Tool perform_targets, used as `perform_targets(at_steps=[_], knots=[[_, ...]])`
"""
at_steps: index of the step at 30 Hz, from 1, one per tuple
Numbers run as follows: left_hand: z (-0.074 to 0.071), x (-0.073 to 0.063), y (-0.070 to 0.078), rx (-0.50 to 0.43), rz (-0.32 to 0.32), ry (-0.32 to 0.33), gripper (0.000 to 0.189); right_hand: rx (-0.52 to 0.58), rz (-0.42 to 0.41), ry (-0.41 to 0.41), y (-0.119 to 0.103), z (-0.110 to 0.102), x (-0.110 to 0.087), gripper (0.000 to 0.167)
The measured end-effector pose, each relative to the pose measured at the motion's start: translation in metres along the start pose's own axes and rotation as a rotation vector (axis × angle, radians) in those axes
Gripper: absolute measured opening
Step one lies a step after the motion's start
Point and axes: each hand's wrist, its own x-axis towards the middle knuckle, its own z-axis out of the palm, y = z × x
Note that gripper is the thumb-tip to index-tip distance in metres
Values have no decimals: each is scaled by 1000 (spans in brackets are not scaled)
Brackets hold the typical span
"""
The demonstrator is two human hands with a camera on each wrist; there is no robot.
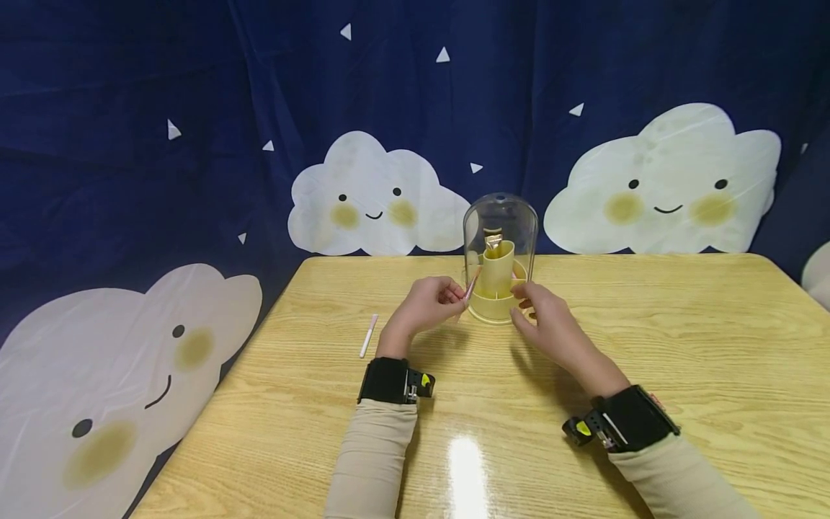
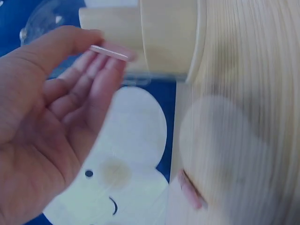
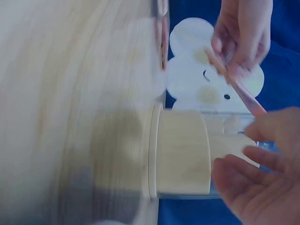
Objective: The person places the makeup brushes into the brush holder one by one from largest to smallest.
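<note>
My left hand (image 1: pixel 431 303) pinches a slim pink makeup brush (image 1: pixel 470 287) between thumb and fingertips, tilted, at the left side of a cream brush holder (image 1: pixel 496 306). The holder has a tall centre cup, lower compartments around it and a clear domed cover (image 1: pixel 501 209). Inside the cup stands a brush with a gold ferrule (image 1: pixel 493 241). My right hand (image 1: pixel 547 321) is at the holder's right side, fingers loosely bent, holding nothing. The right wrist view shows the pinched brush (image 3: pixel 243 93) slanting above the holder (image 3: pixel 183 152).
A second slim brush, pink and white (image 1: pixel 368 336), lies on the wooden table (image 1: pixel 292 432) left of my left hand. Behind the table's far edge hangs a dark blue curtain (image 1: pixel 402 86) with smiling clouds.
</note>
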Motion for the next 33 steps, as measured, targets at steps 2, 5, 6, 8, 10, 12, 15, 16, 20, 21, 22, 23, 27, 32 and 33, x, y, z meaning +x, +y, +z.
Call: perform_targets(at_steps=[2,5,6,8,10,12,15,16,20,21,22,23,27,32,33], knots=[[5,3,6,-18,44,39,11,86,36,71,-3,2,0,29],[12,6,17,-32,99,91,12,203,111,162,-9,4,1,31],[15,6,20,-34,118,104,12,240,134,187,-10,4,2,32],[21,7,27,-49,155,119,11,311,177,229,-13,4,2,35],[27,8,32,-55,182,127,12,370,200,261,-16,4,3,37],[33,10,36,-45,208,128,12,413,222,287,-17,4,3,38],[42,11,40,-3,232,134,12,469,249,312,-19,5,2,38],[44,12,40,12,239,138,12,489,259,321,-19,6,2,38],[51,12,42,52,258,157,10,536,277,347,-18,8,1,36],[52,12,43,57,263,163,10,534,279,355,-18,8,1,35],[53,12,43,67,268,167,10,538,279,363,-18,9,1,34],[54,12,43,69,271,168,9,539,279,369,-18,9,1,34],[56,11,45,75,286,168,10,532,285,386,-18,9,0,30],[54,10,44,91,283,137,14,528,291,398,-18,8,1,27],[52,10,44,91,278,123,16,530,290,403,-18,8,1,27]])
